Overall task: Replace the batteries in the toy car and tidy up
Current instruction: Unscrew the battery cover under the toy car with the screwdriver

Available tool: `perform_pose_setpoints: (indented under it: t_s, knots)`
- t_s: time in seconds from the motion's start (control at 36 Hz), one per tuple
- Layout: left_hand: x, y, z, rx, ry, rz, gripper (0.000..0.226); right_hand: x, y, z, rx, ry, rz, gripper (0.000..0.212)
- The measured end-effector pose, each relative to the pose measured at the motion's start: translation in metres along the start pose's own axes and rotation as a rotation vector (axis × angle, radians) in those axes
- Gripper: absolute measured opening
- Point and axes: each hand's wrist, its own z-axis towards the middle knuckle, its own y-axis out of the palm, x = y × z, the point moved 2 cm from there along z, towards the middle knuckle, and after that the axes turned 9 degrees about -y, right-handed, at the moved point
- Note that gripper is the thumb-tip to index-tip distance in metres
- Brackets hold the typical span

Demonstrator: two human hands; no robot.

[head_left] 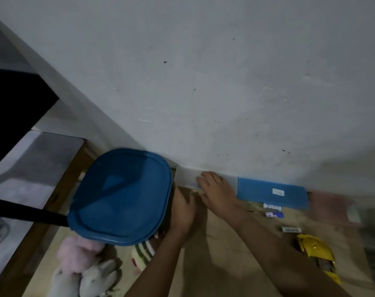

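Note:
No toy car is in view. Three loose batteries (272, 207), (274, 214), (291, 229) lie on the wooden table right of my arms. A yellow battery pack (317, 254) lies nearer the right edge. My left hand (182, 213) presses with spread fingers against the side of a container with a blue lid (120, 196). My right hand (216, 189) rests with straight fingers on a white box (186, 175) that stands against the wall. What lies under the two hands is hidden.
A blue flat box (272, 194) leans along the wall right of the white box. Pink and white plush toys (86, 266) and a striped soft thing (142, 252) lie at the front left. A black strap (26, 213) crosses the left side. The wooden table (225, 264) meets the white wall.

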Motion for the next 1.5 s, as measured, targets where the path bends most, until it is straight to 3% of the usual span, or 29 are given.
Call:
perform_pose_setpoints:
  t_s: [0.14, 0.31, 0.5, 0.61, 0.75, 1.0, 1.14, 1.19, 1.28, 1.5]
  knots:
    - [-0.013, 0.002, 0.004, 0.016, -0.033, -0.075, 0.067, 0.005, -0.003, 0.011, 0.089, -0.055, -0.035, 0.037]
    - [-0.004, 0.006, 0.005, 0.095, -0.13, -0.257, 0.059, 0.015, -0.004, 0.012, 0.062, -0.199, -0.085, 0.023]
    - [0.015, 0.009, 0.007, 0.174, -0.179, -0.467, 0.043, 0.021, -0.007, 0.007, 0.206, -0.225, -0.057, 0.029]
    - [0.019, 0.01, 0.014, 0.134, -0.203, -0.58, 0.041, 0.021, -0.003, 0.008, 0.246, -0.21, -0.107, 0.036]
    - [0.015, 0.009, 0.016, 0.099, -0.18, -0.571, 0.041, 0.021, 0.004, 0.008, 0.259, -0.176, -0.129, 0.049]
    - [0.014, 0.007, 0.014, 0.101, -0.173, -0.586, 0.04, 0.019, 0.007, 0.009, 0.255, -0.154, -0.101, 0.049]
    - [0.008, 0.007, 0.009, 0.082, -0.2, -0.544, 0.046, 0.02, 0.0, 0.016, 0.296, -0.106, -0.013, 0.026]
    - [0.007, 0.005, 0.007, 0.068, -0.211, -0.521, 0.046, 0.021, -0.005, 0.019, 0.312, -0.097, -0.002, 0.03]
    - [0.01, 0.002, 0.007, 0.036, -0.202, -0.486, 0.046, 0.02, -0.008, 0.02, 0.31, -0.082, 0.033, 0.02]
    - [0.018, -0.005, -0.001, 0.034, -0.328, -0.427, 0.06, 0.018, -0.015, 0.008, 0.312, 0.017, -0.021, 0.036]
